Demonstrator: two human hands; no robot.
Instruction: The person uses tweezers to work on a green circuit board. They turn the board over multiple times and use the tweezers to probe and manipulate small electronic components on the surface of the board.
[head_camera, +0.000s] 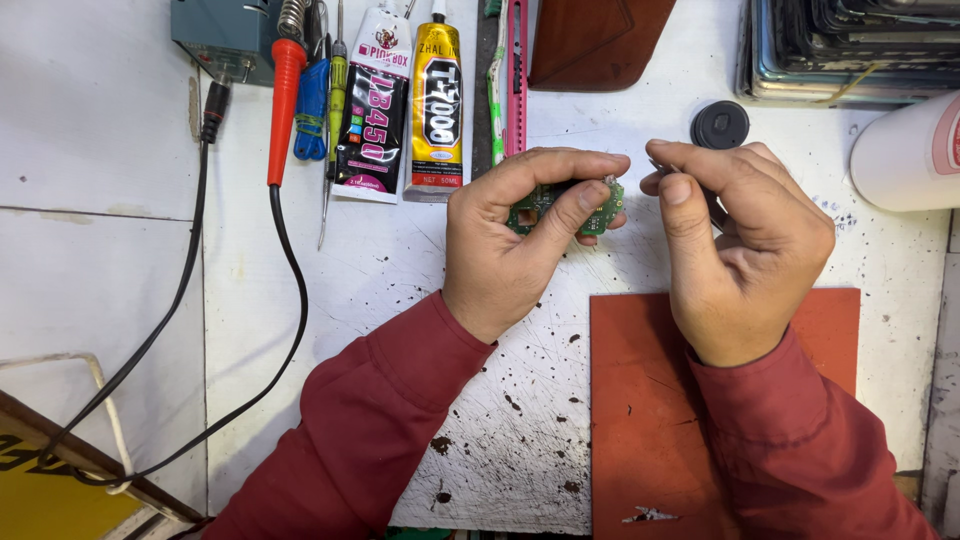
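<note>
Above the white bench (120, 200), a green board (565, 205) is pinched in the left hand (515, 240). The right hand (745, 245) is closed beside it; its contents cannot be told. 2 glue tubes (405, 100) lie behind.

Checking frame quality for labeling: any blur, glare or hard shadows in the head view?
Head view: even, soft light, only faint shadows under the left hand and right hand; circuit board sharp though mostly covered; mild glare on the white bottle; no motion blur.
</note>
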